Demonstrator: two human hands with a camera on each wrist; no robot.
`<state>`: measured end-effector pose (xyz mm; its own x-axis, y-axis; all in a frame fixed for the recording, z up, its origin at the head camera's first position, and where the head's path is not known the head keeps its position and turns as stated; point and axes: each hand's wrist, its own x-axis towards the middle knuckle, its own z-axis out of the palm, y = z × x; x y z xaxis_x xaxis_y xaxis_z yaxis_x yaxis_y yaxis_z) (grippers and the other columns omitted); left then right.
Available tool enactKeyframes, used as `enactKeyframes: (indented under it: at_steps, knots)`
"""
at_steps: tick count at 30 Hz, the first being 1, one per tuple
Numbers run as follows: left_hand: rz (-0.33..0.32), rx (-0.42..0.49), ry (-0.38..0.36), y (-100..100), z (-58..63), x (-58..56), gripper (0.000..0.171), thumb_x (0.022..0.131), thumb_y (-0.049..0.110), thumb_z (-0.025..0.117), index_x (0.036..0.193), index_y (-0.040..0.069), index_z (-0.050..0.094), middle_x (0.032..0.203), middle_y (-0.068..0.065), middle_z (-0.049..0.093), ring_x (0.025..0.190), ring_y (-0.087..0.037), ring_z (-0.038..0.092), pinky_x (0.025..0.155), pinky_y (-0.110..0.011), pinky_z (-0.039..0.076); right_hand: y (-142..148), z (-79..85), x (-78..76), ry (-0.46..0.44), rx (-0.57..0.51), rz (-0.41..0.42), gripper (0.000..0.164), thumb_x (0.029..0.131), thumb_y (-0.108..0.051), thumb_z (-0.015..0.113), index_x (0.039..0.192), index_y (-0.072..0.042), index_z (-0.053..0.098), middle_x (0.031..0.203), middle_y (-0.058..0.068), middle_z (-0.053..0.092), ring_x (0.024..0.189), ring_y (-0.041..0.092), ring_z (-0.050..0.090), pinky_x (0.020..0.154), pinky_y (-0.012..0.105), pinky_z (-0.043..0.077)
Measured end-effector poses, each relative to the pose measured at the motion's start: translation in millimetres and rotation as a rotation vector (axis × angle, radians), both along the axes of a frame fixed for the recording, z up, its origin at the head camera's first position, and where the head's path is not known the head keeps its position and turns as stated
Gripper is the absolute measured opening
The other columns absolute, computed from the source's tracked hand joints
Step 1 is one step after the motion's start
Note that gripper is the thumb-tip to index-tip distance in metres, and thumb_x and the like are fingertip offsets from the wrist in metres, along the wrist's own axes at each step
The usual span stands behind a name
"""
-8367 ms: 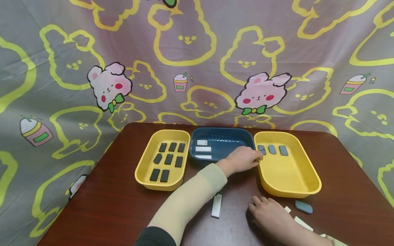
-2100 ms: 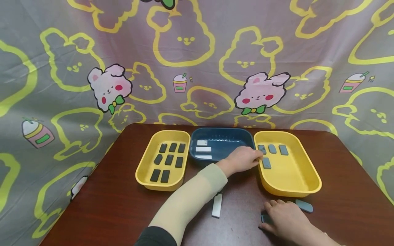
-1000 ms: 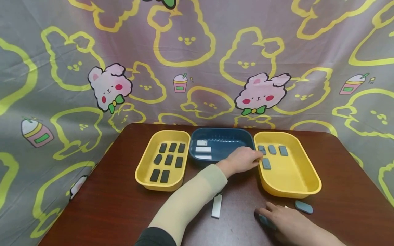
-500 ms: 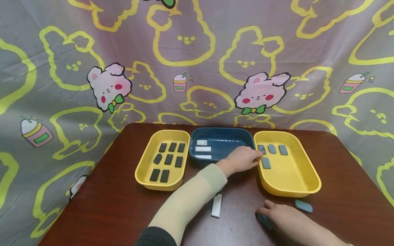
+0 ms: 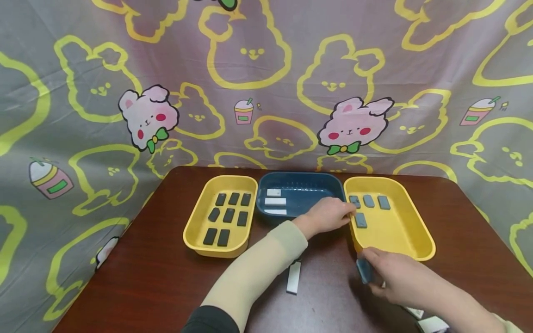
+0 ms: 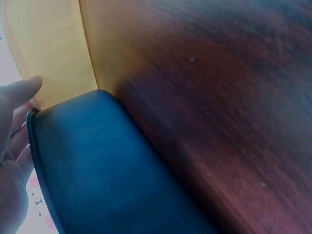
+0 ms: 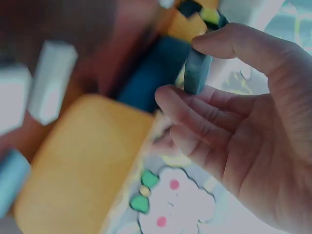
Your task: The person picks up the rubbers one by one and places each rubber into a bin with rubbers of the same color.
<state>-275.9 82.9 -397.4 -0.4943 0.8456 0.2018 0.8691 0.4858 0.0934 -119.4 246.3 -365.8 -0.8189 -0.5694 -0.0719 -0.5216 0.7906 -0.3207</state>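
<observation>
The right hand (image 5: pixel 395 272) pinches a gray block (image 5: pixel 364 270). The left hand (image 5: pixel 328 214) meets the right tray (image 5: pixel 387 233); can't tell its grip.

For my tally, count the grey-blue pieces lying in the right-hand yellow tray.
4: left piece, middle piece and right piece in the far row, plus a nearer piece at the left of the tray. The left hand and right hand may hide others.
</observation>
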Motion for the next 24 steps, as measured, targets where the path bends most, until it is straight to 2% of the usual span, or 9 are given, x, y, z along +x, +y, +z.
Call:
enactKeyframes:
  at_steps: [6, 12, 16, 19, 24]
  knots:
    - [-0.005, -0.004, -0.002, 1, 1.0, -0.9, 0.013, 0.094, 0.021, 0.064, 0.106, 0.018, 0.068, 0.089, 0.010, 0.065, 0.073, -0.003, 0.052, 0.072, -0.014, 0.044, 15, 30.5, -15.6, 0.035, 0.039, -0.131, 0.055, 0.067, -0.022, 0.088, 0.111, -0.013, 0.057, 0.082, -0.012, 0.057, 0.069, 0.006, 0.054, 0.060, 0.026, 0.048]
    - [0.007, -0.010, -0.003, 1, -0.5, -2.0, 0.012, 0.095, 0.021, 0.062, 0.106, 0.019, 0.068, 0.092, 0.011, 0.066, 0.074, -0.001, 0.053, 0.073, -0.014, 0.044, 36, 49.3, -44.0, 0.155, 0.086, -0.170, 0.051, 0.068, -0.021, 0.087, 0.109, -0.007, 0.059, 0.078, -0.009, 0.060, 0.066, 0.009, 0.056, 0.054, 0.029, 0.045]
    - [0.000, -0.004, 0.010, 1, -2.0, -2.7, 0.012, 0.095, 0.020, 0.062, 0.105, 0.019, 0.068, 0.093, 0.011, 0.067, 0.074, -0.001, 0.054, 0.072, -0.015, 0.045, 47, 50.1, -65.8, 0.153, 0.117, -0.186, 0.047, 0.069, -0.020, 0.084, 0.105, -0.005, 0.059, 0.078, -0.005, 0.059, 0.063, 0.011, 0.051, 0.053, 0.031, 0.042]
    - [-0.008, 0.003, 0.015, 1, -2.2, -3.2, 0.012, 0.095, 0.020, 0.063, 0.105, 0.019, 0.068, 0.093, 0.010, 0.068, 0.075, -0.001, 0.056, 0.072, -0.015, 0.045, 53, 44.4, -81.8, 0.127, 0.135, -0.178, 0.044, 0.070, -0.019, 0.083, 0.104, -0.003, 0.059, 0.078, -0.001, 0.057, 0.061, 0.013, 0.047, 0.053, 0.032, 0.040]
    - [-0.012, 0.000, 0.028, 1, -1.8, -3.5, 0.012, 0.094, 0.021, 0.064, 0.105, 0.020, 0.068, 0.095, 0.011, 0.068, 0.078, -0.002, 0.059, 0.073, -0.015, 0.046, 58, 33.3, -106.8, 0.083, 0.148, -0.173, 0.041, 0.072, -0.018, 0.080, 0.103, -0.001, 0.059, 0.077, -0.001, 0.056, 0.064, 0.015, 0.048, 0.057, 0.034, 0.042]
